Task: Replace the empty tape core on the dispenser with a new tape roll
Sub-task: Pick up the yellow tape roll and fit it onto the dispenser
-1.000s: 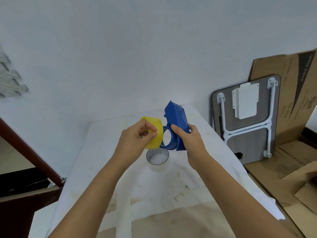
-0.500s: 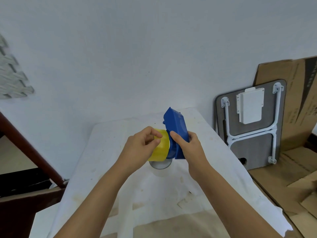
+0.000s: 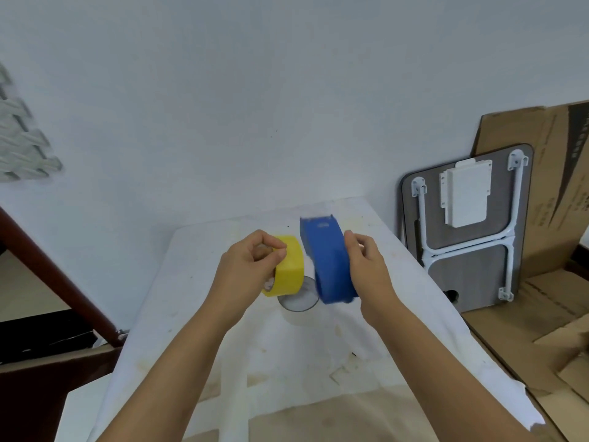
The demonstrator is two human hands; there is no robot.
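Observation:
My left hand (image 3: 247,271) grips a yellow tape roll (image 3: 288,269) above the table, fingers pinched at its upper rim. Just to its right, my right hand (image 3: 366,266) holds the blue tape dispenser (image 3: 328,261) by its right side, its curved back turned toward me. A narrow gap separates roll and dispenser. The dispenser's hub is hidden from me. Below them an empty whitish tape core (image 3: 298,303) stands on the white cloth, partly covered by the roll and dispenser.
The table (image 3: 223,346) carries a stained white cloth. A folded grey table with white legs (image 3: 465,231) leans on the wall at right, beside flattened cardboard (image 3: 548,199). A dark wooden rail (image 3: 57,282) runs at left.
The yellow roll was pressed against the dispenser's side half a second ago; now the two are apart. The dispenser has turned so its blue back faces me.

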